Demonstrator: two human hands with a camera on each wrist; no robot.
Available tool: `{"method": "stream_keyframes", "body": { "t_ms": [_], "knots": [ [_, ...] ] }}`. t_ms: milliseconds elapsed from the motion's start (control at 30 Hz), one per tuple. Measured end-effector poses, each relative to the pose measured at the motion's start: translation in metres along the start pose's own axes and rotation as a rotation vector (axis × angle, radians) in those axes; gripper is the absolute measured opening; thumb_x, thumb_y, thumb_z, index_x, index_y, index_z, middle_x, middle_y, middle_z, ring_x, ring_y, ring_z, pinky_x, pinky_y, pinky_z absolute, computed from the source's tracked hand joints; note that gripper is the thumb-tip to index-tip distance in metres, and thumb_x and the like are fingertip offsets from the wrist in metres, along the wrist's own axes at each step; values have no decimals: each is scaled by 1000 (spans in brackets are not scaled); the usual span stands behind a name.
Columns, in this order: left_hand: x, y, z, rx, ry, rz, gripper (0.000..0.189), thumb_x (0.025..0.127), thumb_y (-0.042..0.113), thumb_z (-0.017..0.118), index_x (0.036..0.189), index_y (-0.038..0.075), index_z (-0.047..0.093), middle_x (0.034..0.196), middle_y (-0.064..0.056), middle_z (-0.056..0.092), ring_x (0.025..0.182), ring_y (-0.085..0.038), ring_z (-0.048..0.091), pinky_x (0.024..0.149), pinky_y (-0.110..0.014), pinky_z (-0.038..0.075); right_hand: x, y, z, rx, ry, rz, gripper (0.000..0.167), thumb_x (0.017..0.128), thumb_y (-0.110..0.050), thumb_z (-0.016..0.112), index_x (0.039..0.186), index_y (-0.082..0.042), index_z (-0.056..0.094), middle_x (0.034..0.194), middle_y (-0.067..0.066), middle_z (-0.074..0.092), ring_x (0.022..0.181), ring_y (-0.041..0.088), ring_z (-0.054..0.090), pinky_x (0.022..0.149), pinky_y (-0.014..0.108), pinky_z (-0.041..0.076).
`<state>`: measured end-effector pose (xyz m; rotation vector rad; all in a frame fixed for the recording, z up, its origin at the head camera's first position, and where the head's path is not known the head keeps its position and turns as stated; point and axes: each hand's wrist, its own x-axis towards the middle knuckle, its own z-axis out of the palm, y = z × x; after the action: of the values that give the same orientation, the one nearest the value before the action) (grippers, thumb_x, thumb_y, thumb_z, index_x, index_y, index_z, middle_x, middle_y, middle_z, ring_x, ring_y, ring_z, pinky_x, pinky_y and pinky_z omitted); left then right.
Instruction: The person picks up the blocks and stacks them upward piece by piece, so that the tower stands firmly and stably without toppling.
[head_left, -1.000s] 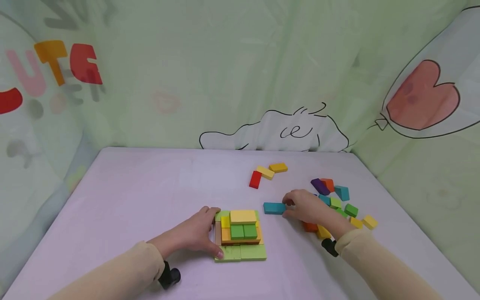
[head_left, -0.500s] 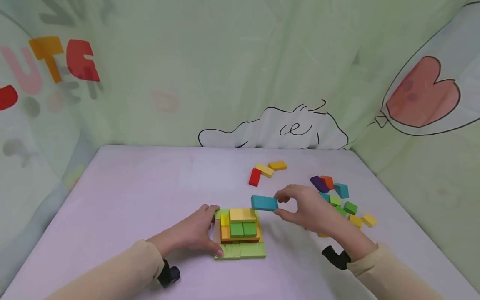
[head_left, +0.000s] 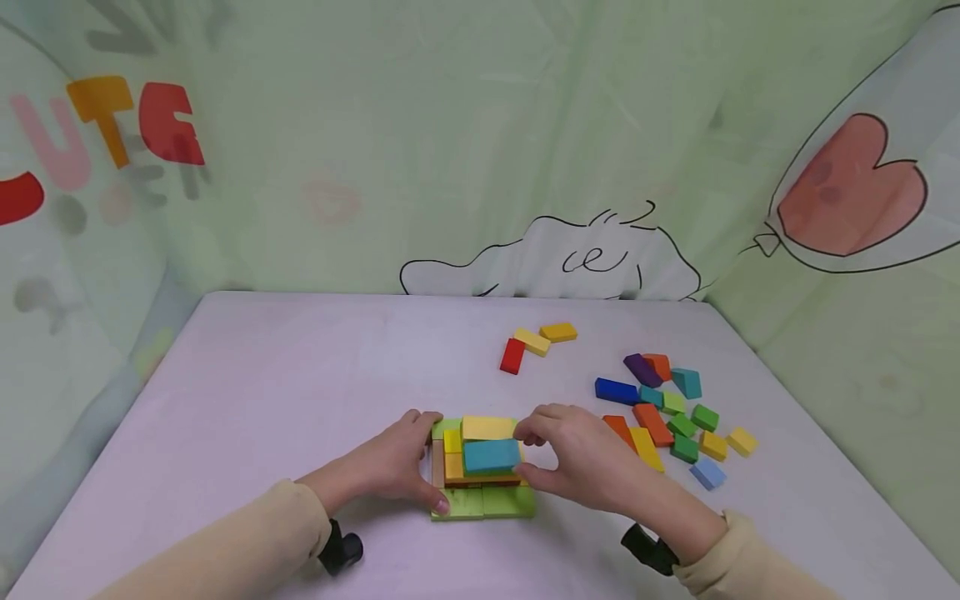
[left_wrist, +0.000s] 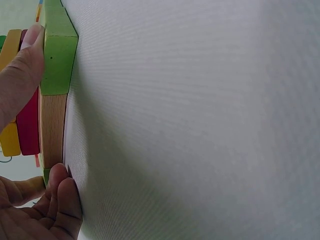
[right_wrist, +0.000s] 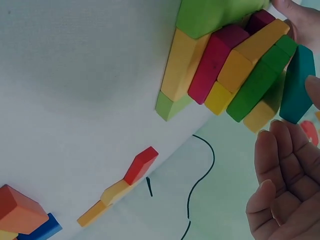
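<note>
In the head view a layered stack of wooden blocks, with a light green base (head_left: 506,502), stands at the front middle of the table. My left hand (head_left: 393,458) grips its left side, thumb at the front corner and fingers at the back. A bare-wood block (left_wrist: 52,130) lies between them in the left wrist view. With thumb and fingertips my right hand (head_left: 588,458) pinches the right end of a teal block (head_left: 491,457). That block lies over the two green blocks (right_wrist: 260,80) of the upper layer, slightly tilted, beside the cream block (head_left: 487,428) on top.
Loose blocks lie scattered to the right, among them a dark blue block (head_left: 617,391), a purple block (head_left: 642,370) and a light blue block (head_left: 707,474). A red block (head_left: 512,356) and two yellowish blocks lie farther back. A printed curtain (head_left: 375,167) hangs behind.
My right hand has lifted the teal block off the table and carried it left and toward me, over the stack. The left hand stays at the stack's left side.
</note>
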<state>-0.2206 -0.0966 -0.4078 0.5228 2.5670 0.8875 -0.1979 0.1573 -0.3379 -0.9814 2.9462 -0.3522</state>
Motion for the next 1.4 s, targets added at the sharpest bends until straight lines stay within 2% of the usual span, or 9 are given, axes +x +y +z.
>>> {"method": "stream_keyframes", "body": {
  "t_ms": [300, 500, 633, 733, 833, 1100, 1400],
  "knots": [
    [-1, 0, 0, -4, -1, -3, 116, 64, 39, 98, 153, -1, 36, 134, -16, 51, 112, -22, 57, 107, -47, 51, 2, 3, 6, 37, -20, 24, 32, 83, -30, 85, 108, -12, 74, 97, -1, 71, 88, 11, 64, 74, 22, 57],
    [0, 0, 0, 5, -1, 3, 115, 64, 40, 98, 153, 0, 36, 135, -16, 51, 112, -22, 57, 106, -47, 52, 2, 5, 4, 25, -11, 48, 36, 83, -31, 86, 112, -14, 72, 101, -1, 70, 91, 12, 64, 76, 23, 57],
    [0, -1, -1, 5, -1, 4, 115, 64, 41, 98, 153, 0, 37, 134, -16, 51, 112, -22, 58, 105, -46, 53, 9, 4, 4, 13, -8, 19, 53, 82, -40, 85, 125, -14, 66, 120, 2, 68, 111, 19, 63, 91, 38, 59],
    [0, -1, -1, 3, -4, 6, 114, 65, 40, 97, 153, 0, 37, 133, -16, 52, 111, -22, 57, 104, -45, 53, 16, 4, 7, 6, -35, -17, 71, 83, -49, 82, 139, -12, 59, 138, 7, 60, 131, 28, 55, 105, 53, 52],
    [1, -1, -1, 4, -11, 11, 112, 66, 41, 97, 153, 0, 37, 133, -15, 51, 109, -21, 56, 103, -44, 53, 23, 5, 12, 19, -78, -31, 78, 83, -53, 80, 144, -11, 56, 146, 10, 56, 139, 33, 48, 110, 60, 46],
    [1, 0, -1, 11, -14, 16, 113, 66, 41, 96, 153, 0, 36, 132, -14, 51, 108, -20, 56, 102, -42, 53, 29, 7, 17, 42, -96, -26, 67, 84, -49, 81, 135, -9, 63, 138, 8, 60, 135, 31, 49, 110, 57, 47],
    [1, -1, -1, 14, -15, 8, 114, 66, 42, 97, 153, 0, 36, 130, -14, 52, 109, -20, 56, 103, -43, 53, 30, 6, 16, 58, -110, -16, 66, 85, -47, 80, 134, -8, 63, 137, 9, 61, 134, 31, 50, 110, 58, 47]
  ]
}}
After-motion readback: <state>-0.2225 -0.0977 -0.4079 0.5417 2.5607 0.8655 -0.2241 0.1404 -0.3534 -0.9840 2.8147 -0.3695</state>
